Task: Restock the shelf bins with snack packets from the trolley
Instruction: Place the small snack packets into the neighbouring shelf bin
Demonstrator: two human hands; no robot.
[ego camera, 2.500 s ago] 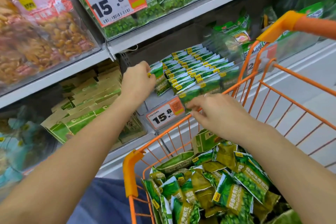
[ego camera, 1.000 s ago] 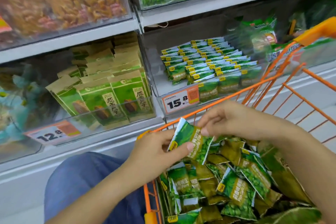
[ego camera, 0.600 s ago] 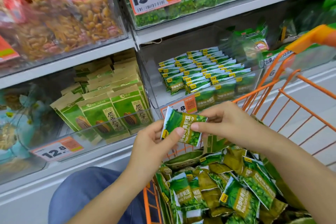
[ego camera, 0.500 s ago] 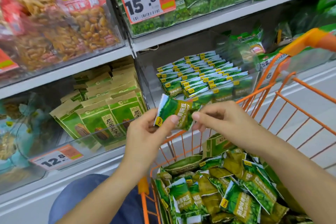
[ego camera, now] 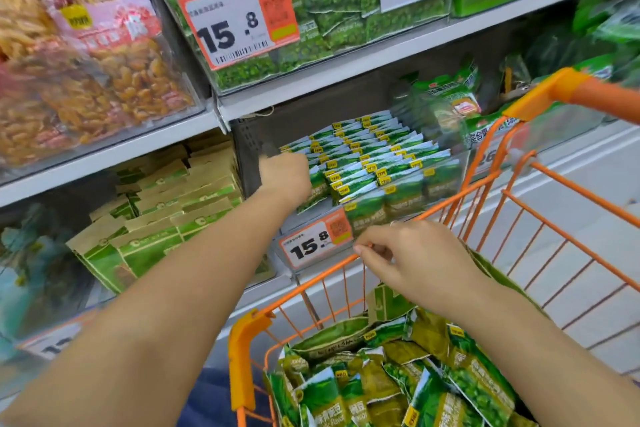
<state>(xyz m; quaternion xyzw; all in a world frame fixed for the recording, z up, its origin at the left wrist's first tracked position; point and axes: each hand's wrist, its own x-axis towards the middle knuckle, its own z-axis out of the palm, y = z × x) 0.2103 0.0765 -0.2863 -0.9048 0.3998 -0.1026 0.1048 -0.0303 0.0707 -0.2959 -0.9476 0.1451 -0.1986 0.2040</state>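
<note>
A clear shelf bin (ego camera: 446, 166) holds neat rows of small green snack packets (ego camera: 374, 156). My left hand (ego camera: 285, 177) reaches into the bin's left side with its fingers curled round a green packet (ego camera: 313, 185), which the hand mostly hides. Lower down, my right hand (ego camera: 408, 255) hovers over the front rim of the orange trolley (ego camera: 322, 276), fingers loosely curled and holding nothing. Several loose green packets (ego camera: 433, 378) fill the trolley.
A 15.8 price tag (ego camera: 317, 244) hangs on the bin's front. Left of it, a bin holds green and brown box-like packs (ego camera: 162, 215). The shelf above carries bagged green peas (ego camera: 332, 7) and orange snacks (ego camera: 86, 80). The trolley handle (ego camera: 568, 90) rises at right.
My left hand has carried the green packet from above the trolley up into the shelf bin. My right hand let go of it and stays over the trolley rim.
</note>
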